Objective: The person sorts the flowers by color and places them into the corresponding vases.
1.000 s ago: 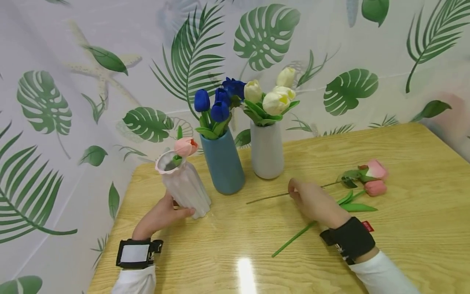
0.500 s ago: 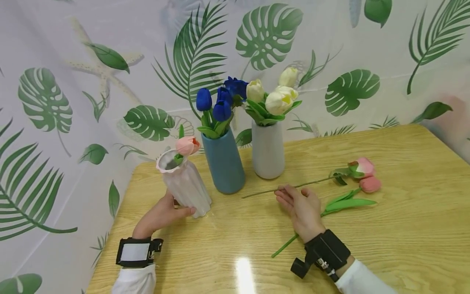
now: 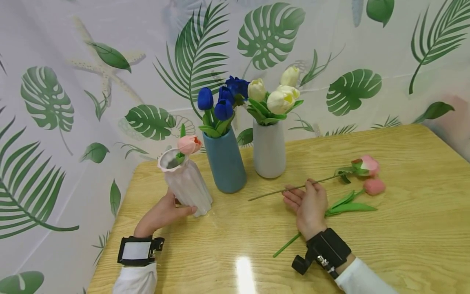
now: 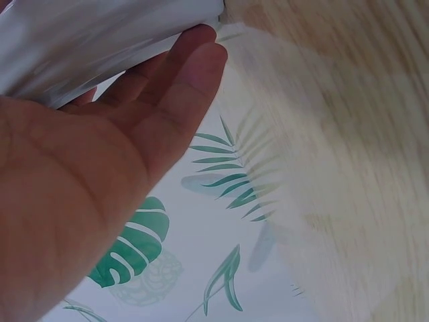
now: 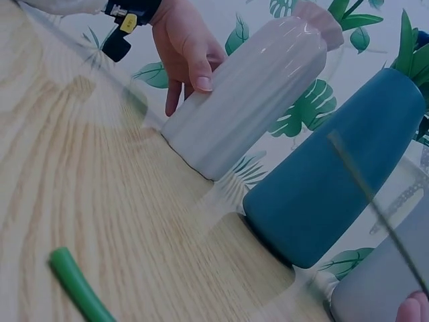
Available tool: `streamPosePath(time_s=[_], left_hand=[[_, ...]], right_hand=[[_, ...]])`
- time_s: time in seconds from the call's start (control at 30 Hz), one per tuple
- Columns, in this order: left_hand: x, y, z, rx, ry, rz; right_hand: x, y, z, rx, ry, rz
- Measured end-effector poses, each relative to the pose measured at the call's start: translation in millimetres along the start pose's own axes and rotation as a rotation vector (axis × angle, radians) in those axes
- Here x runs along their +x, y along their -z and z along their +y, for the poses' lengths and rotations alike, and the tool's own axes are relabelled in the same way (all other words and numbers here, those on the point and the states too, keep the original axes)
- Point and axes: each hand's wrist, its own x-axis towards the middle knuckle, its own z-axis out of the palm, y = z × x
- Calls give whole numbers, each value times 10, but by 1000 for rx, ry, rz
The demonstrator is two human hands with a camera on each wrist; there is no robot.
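Note:
My left hand (image 3: 163, 214) grips the lower part of a pale pink ribbed vase (image 3: 187, 183), thumb in front, other fingers behind. One pink tulip (image 3: 189, 144) stands in that vase. In the right wrist view the vase (image 5: 255, 94) stands on the table with the left hand's thumb against its side. My right hand (image 3: 310, 208), palm turned up, holds the thin brown stem of a pink rose (image 3: 369, 165). Its bare stem end points left towards the vases. Beneath the right hand lies a second pink tulip (image 3: 374, 186), its green stem partly hidden.
A blue vase (image 3: 225, 163) with blue flowers stands right of the pink one. Beside it is a white vase (image 3: 269, 151) with cream tulips. Behind the wooden table (image 3: 205, 257) hangs a leaf-patterned backdrop (image 3: 315, 24).
My right hand has turned from palm down to palm up around the rose stem, then shifted slightly right. The left hand keeps its grip on the pink vase.

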Motion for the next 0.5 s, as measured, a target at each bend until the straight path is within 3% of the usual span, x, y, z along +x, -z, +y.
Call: streamPosePath(time_s=[0.3, 0.4, 0.5], left_hand=[[-6, -2, 14, -8, -4, 0], [-7, 0, 18, -11, -2, -1], [-10, 3, 14, -12, 6, -4]], right_hand=[[-71, -76, 39, 3, 146, 52], [-145, -123, 66, -11, 230, 15], [-238, -165, 104, -50, 366, -62]])
